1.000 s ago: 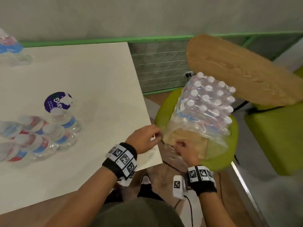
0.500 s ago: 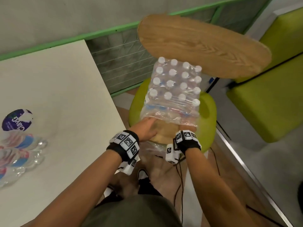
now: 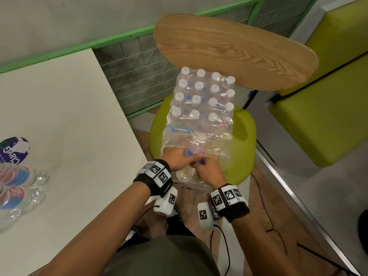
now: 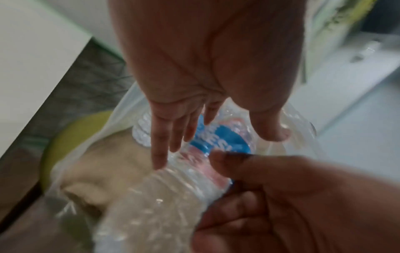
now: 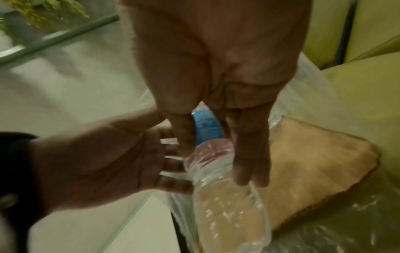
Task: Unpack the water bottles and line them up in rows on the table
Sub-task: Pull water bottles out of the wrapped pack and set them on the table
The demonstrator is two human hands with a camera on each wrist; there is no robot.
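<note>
A shrink-wrapped pack of water bottles (image 3: pixel 201 100) stands on a green chair seat (image 3: pixel 245 140), its near end torn open. At that opening my left hand (image 3: pixel 185 156) and right hand (image 3: pixel 201 166) both hold one water bottle (image 3: pixel 186 173) lying on its side, half out of the loose plastic. In the left wrist view my left hand (image 4: pixel 218 149) spans the blue label of the bottle (image 4: pixel 223 140), fingers on one side and thumb on the other. In the right wrist view my right hand (image 5: pixel 216 164) grips the bottle (image 5: pixel 227 214) from above.
The white table (image 3: pixel 69 116) is on my left, with several unpacked bottles (image 3: pixel 18 182) at its left edge. A wooden chair back (image 3: pixel 235 50) rises behind the pack. Brown cardboard (image 5: pixel 314 162) lies under the pack. A green sofa (image 3: pixel 318 116) and floor cables (image 3: pixel 276 232) are on the right.
Both hands went from the torn plastic edge into the pack's opening and now hold a bottle drawn partly out. My view has swung right, away from the table.
</note>
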